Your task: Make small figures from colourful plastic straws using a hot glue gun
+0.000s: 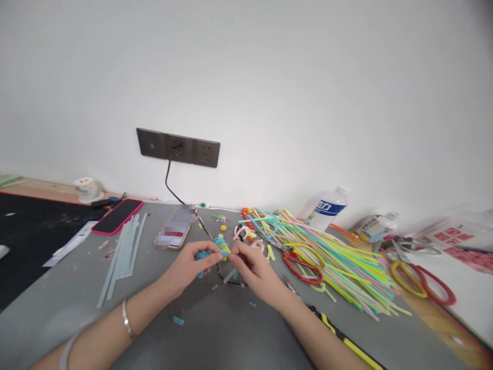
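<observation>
My left hand (197, 261) is closed around a small fuzzy blue and yellow pipe-cleaner figure (220, 242), in the middle of the grey mat. From the other side, my right hand (254, 267) pinches at the figure's edge with thumb and forefinger. Its fingertips hide the exact spot they grip. More blue fuzz shows beneath the left fingers. A black cable (175, 191) runs from the wall socket down behind the hands. Short yellow pipe-cleaner pieces (270, 253) lie just beyond the right hand.
Right of the hands are a bundle of coloured pipe cleaners (346, 267), red-and-yellow scissors (303, 272) and a yellow-black handled tool (342, 336). A white bottle (329, 208) stands behind. At left lie translucent sticks (124, 252), a pink-cased phone (118, 216) and a lit phone (176, 228).
</observation>
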Motion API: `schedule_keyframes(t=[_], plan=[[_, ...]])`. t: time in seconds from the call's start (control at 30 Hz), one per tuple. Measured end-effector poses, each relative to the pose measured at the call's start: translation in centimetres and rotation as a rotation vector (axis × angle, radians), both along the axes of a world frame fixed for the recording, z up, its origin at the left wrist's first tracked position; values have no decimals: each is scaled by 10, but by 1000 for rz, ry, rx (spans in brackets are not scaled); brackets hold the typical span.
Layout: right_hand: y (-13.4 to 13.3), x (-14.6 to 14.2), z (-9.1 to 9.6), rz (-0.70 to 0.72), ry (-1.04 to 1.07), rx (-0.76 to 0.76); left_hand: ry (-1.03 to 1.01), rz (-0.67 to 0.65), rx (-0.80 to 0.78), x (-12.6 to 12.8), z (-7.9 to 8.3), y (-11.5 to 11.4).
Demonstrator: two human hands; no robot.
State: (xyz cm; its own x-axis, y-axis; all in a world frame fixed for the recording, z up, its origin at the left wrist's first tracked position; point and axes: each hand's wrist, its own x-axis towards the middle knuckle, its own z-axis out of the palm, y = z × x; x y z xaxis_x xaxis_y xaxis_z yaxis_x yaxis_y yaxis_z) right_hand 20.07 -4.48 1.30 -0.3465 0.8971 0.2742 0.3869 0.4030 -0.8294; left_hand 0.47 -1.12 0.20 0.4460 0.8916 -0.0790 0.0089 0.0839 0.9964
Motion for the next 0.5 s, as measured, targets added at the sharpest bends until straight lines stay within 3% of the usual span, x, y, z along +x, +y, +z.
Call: schedule_keyframes(t=[0.4,0.5], plan=[[-2,8,11,135,-193,86,143,-379,3,-6,11,2],[-2,8,11,196,-200,69,181,-416,-22,-5,11,1]])
